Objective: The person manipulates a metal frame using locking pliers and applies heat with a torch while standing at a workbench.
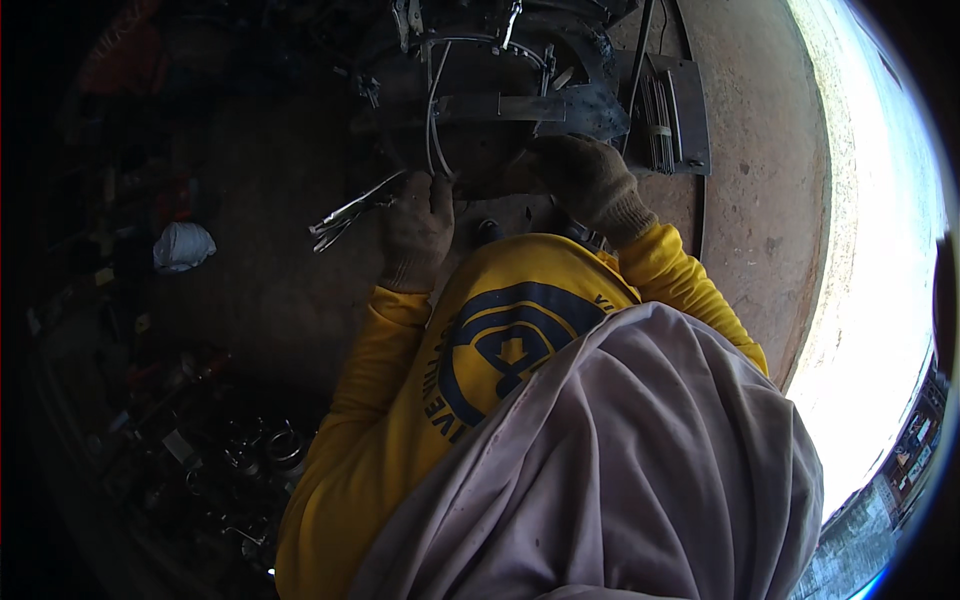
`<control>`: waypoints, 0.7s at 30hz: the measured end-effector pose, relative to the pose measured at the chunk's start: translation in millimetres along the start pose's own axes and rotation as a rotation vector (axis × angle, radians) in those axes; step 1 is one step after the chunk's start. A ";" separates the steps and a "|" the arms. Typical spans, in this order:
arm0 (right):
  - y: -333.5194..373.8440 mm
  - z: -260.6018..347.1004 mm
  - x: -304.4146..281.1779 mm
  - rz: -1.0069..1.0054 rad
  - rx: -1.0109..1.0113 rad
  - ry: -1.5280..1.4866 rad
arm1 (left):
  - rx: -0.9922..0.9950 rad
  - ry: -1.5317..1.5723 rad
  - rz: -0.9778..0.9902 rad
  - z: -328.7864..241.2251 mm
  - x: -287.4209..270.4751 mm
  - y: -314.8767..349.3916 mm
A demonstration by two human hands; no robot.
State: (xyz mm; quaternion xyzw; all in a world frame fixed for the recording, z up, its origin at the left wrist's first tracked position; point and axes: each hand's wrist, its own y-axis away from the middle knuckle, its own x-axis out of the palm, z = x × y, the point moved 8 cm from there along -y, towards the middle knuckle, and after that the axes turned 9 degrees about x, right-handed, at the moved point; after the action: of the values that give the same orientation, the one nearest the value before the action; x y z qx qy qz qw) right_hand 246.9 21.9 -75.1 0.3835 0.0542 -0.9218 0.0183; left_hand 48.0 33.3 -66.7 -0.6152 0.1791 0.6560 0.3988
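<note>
My left hand (pixel 418 225), in a brown knit glove, is closed on locking pliers (pixel 348 212), whose silver handles stick out to the left. Two thin curved rods (pixel 432 105) run down from the dark metal workpiece (pixel 470 75) to this hand. At the workpiece's near right edge is my right hand (pixel 590 185), gloved alike, its fingers curled; shadow hides what they hold, if anything. Silver clamps (pixel 512 22) grip the far part of the workpiece. A flat metal strip (pixel 530 107) lies across its middle.
A bundle of thin rods (pixel 657 125) rests on a dark plate (pixel 692 100) at the right. A white rounded bundle (pixel 184 246) lies on the brown floor (pixel 755 200) at left. Dark metal parts (pixel 262 450) crowd the lower left. Bright daylight falls along the right side.
</note>
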 end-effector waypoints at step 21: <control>-14.5 -38.6 -43.9 0.007 0.404 -1.137 | 0.321 0.529 0.012 -11.2 -53.1 -43.5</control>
State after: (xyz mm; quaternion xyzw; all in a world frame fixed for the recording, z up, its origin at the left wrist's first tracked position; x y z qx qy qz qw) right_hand 303.9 40.3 -69.8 -0.1733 -0.1415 -0.9743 -0.0255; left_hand 83.8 36.0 -7.1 -0.6928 0.3817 0.4385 0.4267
